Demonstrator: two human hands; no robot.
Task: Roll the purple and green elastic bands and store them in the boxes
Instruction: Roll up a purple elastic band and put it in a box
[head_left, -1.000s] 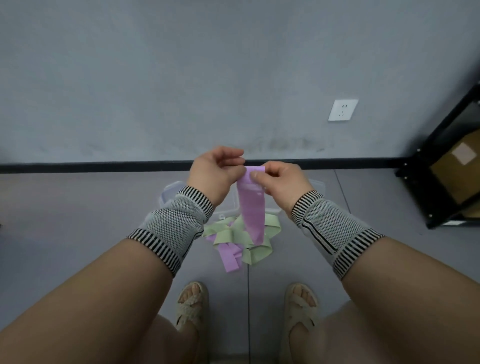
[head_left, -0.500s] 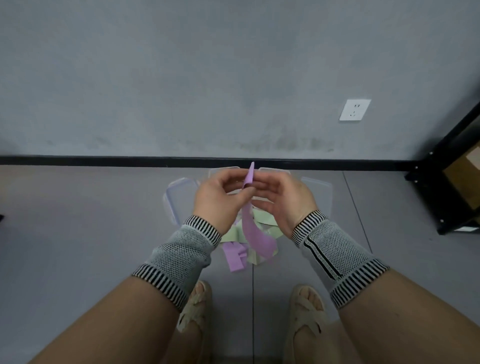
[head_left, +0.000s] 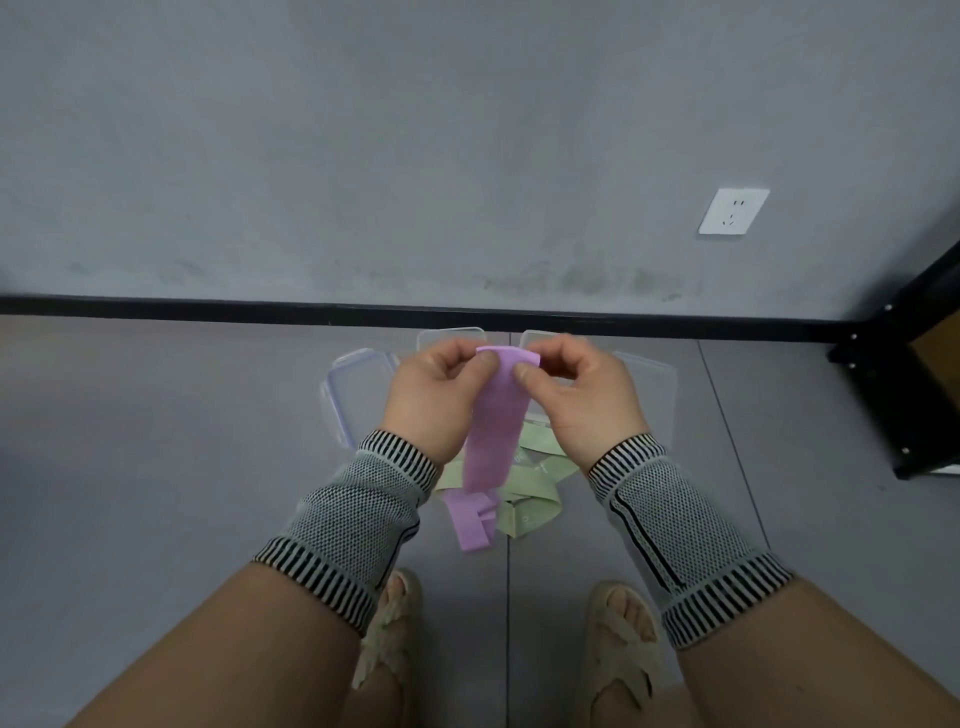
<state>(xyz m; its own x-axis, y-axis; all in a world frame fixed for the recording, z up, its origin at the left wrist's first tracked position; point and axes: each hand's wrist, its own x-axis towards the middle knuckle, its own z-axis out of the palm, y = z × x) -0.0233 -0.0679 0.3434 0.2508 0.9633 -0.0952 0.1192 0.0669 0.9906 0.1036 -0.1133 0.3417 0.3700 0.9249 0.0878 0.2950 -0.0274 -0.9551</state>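
Head view: both hands up in front of the black baseboard (head_left: 208, 306), working one purple band (head_left: 496, 415). Left hand (head_left: 434, 400) pinches the band's top left corner, thumb on the near face, fingers curled behind; that grip is closed on the band. Right hand (head_left: 582, 395) pinches the top right corner the same way, thumb tip on the near face, grip also closed on it. Top edge of the band is folded over between the two thumbs, and the rest hangs straight down toward the floor (head_left: 156, 467). Landmark is the held band: directly below it on the floor lies a loose heap, a second purple band (head_left: 470, 519) crumpled at the near left, and green bands (head_left: 530, 499) tangled just right of and behind it, touching it. Behind the hands, clear plastic boxes (head_left: 358, 395) sit on the floor in a row near the baseboard, one out left of the held band, one out right, two more partly hidden behind the hands; contents not readable. Striped knit wrist sleeves (head_left: 353, 519) on both forearms. Sandalled feet (head_left: 621, 639) near the bottom edge, below the heap. Wall socket (head_left: 733, 211) up right; black rack (head_left: 904, 384) far right.
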